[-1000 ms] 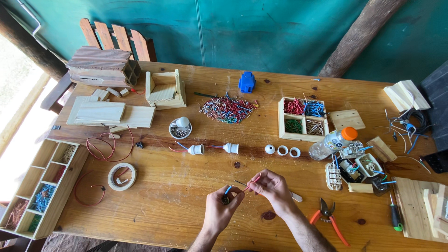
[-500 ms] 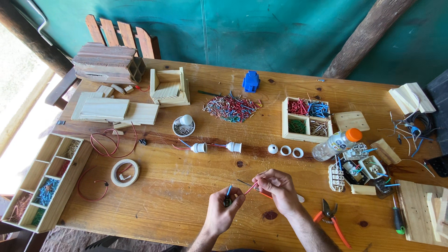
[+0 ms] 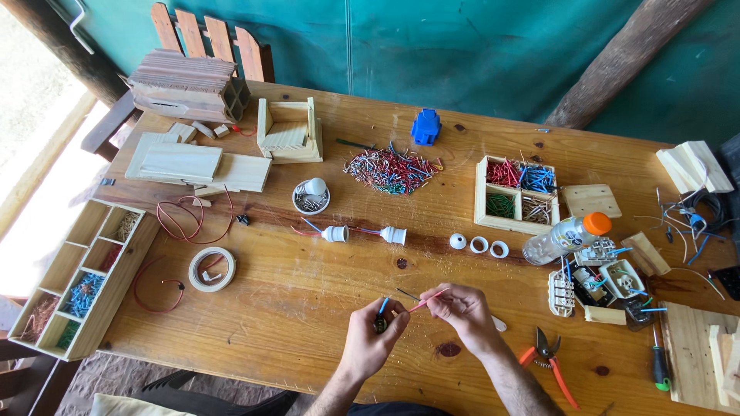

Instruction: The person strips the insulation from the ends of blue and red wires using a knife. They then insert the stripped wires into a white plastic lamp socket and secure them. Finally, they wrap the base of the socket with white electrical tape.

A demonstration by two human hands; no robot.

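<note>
My left hand (image 3: 372, 341) pinches a small dark part with a short blue wire (image 3: 383, 306) sticking up from it, near the table's front edge. My right hand (image 3: 462, 310) holds a thin red wire (image 3: 426, 301) whose tip points toward the left hand. The two hands are close together, almost touching. A slim dark tool (image 3: 408, 294) lies on the wood just behind them, and a pale handle (image 3: 499, 324) shows under the right hand.
Orange-handled cutters (image 3: 549, 360) lie right of my hands. Behind are two white lamp sockets (image 3: 364, 233), white rings (image 3: 479, 244), a pile of cut wires (image 3: 390, 170), a wooden divided box (image 3: 515, 193), a plastic bottle (image 3: 565, 236), a tape roll (image 3: 211, 269) and a sorting tray (image 3: 77, 279).
Both hands have stayed near the front edge, working the wires together. The view has shifted slightly; the red wire now points more toward the left hand.
</note>
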